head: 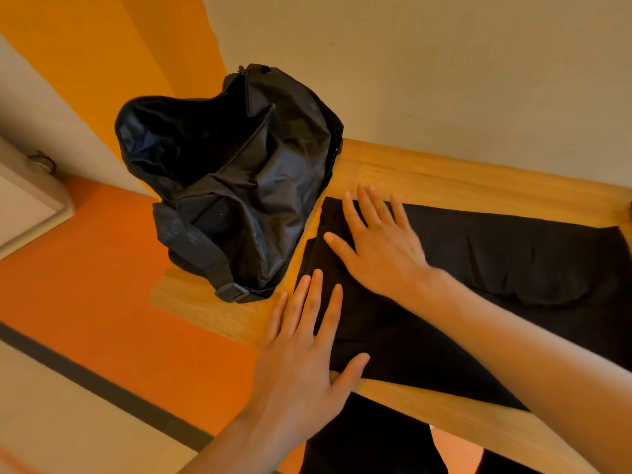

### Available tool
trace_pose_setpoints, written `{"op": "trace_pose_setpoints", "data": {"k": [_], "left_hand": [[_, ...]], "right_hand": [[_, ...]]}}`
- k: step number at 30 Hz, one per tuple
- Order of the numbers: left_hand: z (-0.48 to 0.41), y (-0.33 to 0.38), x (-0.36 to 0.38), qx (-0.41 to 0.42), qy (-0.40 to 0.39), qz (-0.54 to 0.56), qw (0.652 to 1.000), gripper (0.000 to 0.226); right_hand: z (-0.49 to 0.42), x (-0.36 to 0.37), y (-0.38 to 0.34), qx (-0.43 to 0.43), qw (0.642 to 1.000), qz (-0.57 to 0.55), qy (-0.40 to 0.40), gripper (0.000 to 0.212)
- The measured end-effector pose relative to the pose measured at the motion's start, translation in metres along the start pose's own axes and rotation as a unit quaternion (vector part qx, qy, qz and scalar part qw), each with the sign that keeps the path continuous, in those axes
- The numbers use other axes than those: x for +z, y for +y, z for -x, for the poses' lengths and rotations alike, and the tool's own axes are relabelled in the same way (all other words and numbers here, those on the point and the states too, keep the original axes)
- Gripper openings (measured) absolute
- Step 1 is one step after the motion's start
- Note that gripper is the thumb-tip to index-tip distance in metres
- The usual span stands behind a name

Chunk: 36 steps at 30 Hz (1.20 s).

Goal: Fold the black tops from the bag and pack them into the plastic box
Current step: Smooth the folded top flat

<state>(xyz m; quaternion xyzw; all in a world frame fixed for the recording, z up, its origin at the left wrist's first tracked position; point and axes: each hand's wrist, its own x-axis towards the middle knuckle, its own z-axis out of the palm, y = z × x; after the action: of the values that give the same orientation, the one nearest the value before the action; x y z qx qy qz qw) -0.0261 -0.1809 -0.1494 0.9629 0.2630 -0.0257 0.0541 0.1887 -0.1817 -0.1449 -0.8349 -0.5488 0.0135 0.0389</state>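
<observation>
A black top (496,265) lies spread flat across the wooden table (427,172). My left hand (304,347) rests flat, fingers apart, on the top's near left corner. My right hand (376,241) lies palm down with fingers spread on the top's far left part, near a folded edge. Neither hand grips the cloth. A black bag (232,172) stands unzipped and slumped at the table's left end, just left of the top; its inside is dark. No plastic box is in view.
The table's left end and near edge drop to an orange floor (85,285) with a dark stripe. A pale wall runs behind the table. A white object (27,203) stands at far left. Dark clothing on my body shows below the near edge.
</observation>
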Motion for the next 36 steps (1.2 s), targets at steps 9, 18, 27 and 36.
{"op": "trace_pose_setpoints", "data": {"k": [9,18,27,36], "left_hand": [[-0.011,0.001,-0.013,-0.015,0.023,0.02,0.999,0.088],[-0.143,0.048,-0.013,0.107,0.02,0.009,0.994,0.071],[-0.121,0.036,-0.021,0.062,-0.029,-0.028,0.997,0.088],[-0.159,0.044,-0.007,0.069,-0.003,-0.051,0.996,0.083]], "right_hand": [[0.026,-0.012,0.016,0.019,0.998,-0.056,0.016,0.08],[0.097,-0.009,0.103,0.178,0.983,-0.029,-0.025,0.071],[0.152,-0.021,0.15,0.257,0.966,-0.017,-0.039,0.079],[0.137,-0.009,0.146,0.257,0.966,-0.026,-0.015,0.08]]}}
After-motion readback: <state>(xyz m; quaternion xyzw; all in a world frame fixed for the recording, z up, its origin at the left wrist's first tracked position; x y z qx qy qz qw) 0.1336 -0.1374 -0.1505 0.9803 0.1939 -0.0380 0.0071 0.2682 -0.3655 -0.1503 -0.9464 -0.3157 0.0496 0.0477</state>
